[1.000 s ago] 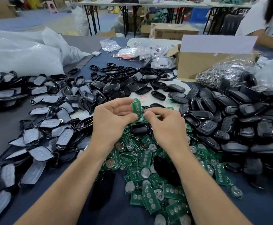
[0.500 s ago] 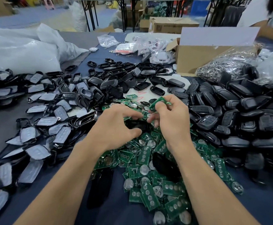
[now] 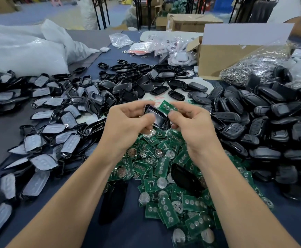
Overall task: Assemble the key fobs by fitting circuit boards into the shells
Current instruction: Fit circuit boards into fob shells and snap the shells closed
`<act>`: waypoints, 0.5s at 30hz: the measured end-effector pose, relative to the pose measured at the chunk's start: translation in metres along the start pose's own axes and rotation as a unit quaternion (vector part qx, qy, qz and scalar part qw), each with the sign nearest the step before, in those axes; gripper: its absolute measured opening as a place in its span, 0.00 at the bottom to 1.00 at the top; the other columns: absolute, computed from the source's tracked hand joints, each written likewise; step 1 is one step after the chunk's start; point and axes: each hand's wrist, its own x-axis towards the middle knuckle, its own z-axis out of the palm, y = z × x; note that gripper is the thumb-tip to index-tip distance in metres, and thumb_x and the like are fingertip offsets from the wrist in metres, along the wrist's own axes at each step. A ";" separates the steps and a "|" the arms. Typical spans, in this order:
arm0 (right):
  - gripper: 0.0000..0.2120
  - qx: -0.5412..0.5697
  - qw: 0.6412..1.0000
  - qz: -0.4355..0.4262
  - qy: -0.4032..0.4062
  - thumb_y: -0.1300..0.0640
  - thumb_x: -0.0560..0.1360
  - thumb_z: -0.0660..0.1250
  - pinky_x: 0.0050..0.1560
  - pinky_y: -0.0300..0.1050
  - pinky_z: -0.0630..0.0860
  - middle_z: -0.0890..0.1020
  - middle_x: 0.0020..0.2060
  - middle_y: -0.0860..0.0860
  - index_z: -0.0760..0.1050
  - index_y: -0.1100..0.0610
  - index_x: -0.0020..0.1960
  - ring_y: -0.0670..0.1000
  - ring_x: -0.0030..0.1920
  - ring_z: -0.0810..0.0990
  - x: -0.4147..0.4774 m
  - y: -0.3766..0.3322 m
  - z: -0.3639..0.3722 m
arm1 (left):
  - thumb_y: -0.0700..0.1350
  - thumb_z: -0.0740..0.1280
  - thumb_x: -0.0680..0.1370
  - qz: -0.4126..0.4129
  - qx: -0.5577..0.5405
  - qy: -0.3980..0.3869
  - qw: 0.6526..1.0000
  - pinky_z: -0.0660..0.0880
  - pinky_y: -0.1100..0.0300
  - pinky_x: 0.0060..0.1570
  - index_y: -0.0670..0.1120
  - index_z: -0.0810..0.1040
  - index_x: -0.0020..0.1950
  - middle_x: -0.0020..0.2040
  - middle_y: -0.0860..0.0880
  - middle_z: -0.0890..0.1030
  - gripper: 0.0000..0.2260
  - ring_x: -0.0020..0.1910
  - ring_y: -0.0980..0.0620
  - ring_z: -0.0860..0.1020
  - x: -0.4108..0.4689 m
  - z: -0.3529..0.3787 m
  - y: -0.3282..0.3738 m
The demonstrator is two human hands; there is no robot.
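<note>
The right hand (image 3: 194, 126) pinches a green circuit board (image 3: 167, 106) by its edge. The left hand (image 3: 128, 125) curls round a black shell (image 3: 155, 115) just beside it, above the board pile (image 3: 164, 169) at mid-desk (image 3: 131, 233). Both parts look light and stiff; the board is probably best held by its edges, and the glossy shell may slip.

**One shell, one board, above the heap**

We see a glossy black shell (image 3: 156, 116), hollow side up and tilted, gripped in the left hand (image 3: 126, 126). A green circuit board (image 3: 166, 106) with round silver contacts is pinched by the right hand (image 3: 194, 126), its lower edge at the shell's far rim. Below them a loose heap of circuit boards (image 3: 164, 167) lies on the table (image 3: 137, 230). Piled dark shells (image 3: 271, 113) lie to its right and grey-padded shell halves (image 3: 38, 140) to its left.
</note>
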 end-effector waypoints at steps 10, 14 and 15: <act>0.11 -0.046 0.996 0.024 -0.076 0.62 0.74 0.77 0.31 0.35 0.71 0.81 0.28 0.47 0.87 0.46 0.39 0.44 0.29 0.75 -0.006 -0.002 0.000 | 0.38 0.74 0.78 -0.030 0.038 0.059 0.997 0.74 0.65 0.27 0.52 0.82 0.67 0.34 0.47 0.86 0.19 0.26 0.54 0.78 0.007 -0.002 -0.008; 0.06 -0.061 0.993 0.028 -0.092 0.60 0.75 0.75 0.29 0.34 0.69 0.81 0.28 0.50 0.85 0.57 0.39 0.46 0.29 0.73 -0.009 -0.004 0.003 | 0.42 0.72 0.81 -0.042 -0.045 0.004 0.998 0.71 0.66 0.26 0.49 0.89 0.52 0.38 0.44 0.86 0.06 0.27 0.54 0.75 0.007 -0.004 -0.004; 0.08 -0.056 0.995 0.026 -0.078 0.61 0.74 0.74 0.28 0.34 0.68 0.81 0.28 0.50 0.84 0.57 0.36 0.46 0.28 0.73 -0.009 -0.004 0.004 | 0.45 0.72 0.81 -0.041 -0.058 -0.027 0.997 0.72 0.66 0.28 0.49 0.89 0.53 0.40 0.42 0.85 0.06 0.30 0.53 0.76 0.007 -0.005 -0.003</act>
